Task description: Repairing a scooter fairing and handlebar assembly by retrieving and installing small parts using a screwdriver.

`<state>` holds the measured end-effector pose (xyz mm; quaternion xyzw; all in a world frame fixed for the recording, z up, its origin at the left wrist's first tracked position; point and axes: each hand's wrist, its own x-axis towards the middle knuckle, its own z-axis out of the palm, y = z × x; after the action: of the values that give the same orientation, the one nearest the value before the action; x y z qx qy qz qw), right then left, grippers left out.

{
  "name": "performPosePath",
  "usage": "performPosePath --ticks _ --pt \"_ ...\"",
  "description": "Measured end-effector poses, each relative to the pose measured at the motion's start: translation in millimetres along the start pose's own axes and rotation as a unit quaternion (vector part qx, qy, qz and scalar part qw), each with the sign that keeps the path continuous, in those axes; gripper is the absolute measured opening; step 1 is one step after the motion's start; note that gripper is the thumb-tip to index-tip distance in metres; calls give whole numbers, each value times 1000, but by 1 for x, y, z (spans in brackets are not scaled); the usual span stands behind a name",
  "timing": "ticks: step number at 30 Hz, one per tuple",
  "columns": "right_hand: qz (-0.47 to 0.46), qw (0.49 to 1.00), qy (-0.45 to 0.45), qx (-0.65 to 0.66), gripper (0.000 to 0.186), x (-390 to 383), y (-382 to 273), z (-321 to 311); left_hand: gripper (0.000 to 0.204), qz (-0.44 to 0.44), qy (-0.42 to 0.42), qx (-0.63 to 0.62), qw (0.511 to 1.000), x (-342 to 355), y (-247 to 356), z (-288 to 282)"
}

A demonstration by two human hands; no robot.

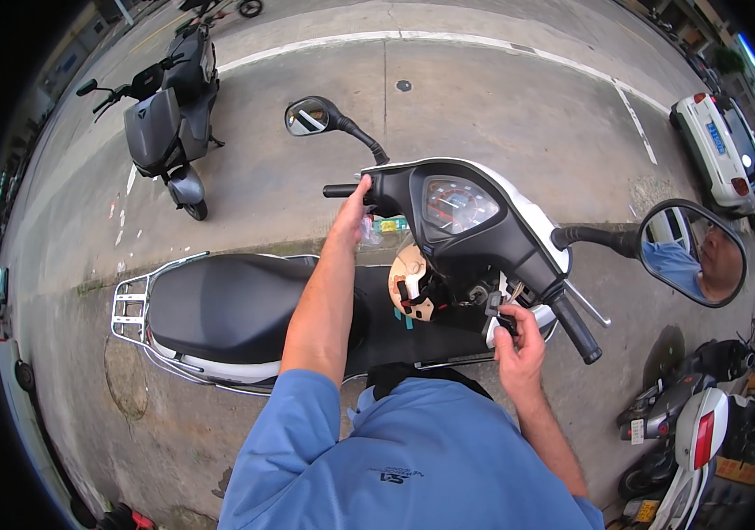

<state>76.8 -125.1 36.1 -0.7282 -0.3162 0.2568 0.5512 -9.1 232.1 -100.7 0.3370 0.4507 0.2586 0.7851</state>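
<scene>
A white and black motor scooter stands in front of me, its long black seat to the left and its dashboard to the right. My left hand is closed at the inner end of the far handlebar grip, thumb on top, other fingers mostly hidden. Below the dashboard, my right hand pinches a small dark piece beside a grey one; its kind is too small to tell. The near handlebar grip is just right of that hand. A beige helmet rests by the footboard.
Two mirrors, the far one and the near one, stick out from the scooter. A grey scooter is parked at the far left. A white car stands at the far right, and more scooters at the lower right.
</scene>
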Motion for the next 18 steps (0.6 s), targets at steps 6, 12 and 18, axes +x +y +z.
performPosePath --ticks 6,12,18 --pt "18 1000 -24 0 30 -2 -1 -4 50 2 3 -4 1000 -4 2 2" --pt "-2 1000 -28 7 28 -3 0 -6 51 -1 1 0 1000 -1 0 0" --pt "-10 999 -1 -35 24 5 6 -8 51 -13 8 0 1000 1 0 0"
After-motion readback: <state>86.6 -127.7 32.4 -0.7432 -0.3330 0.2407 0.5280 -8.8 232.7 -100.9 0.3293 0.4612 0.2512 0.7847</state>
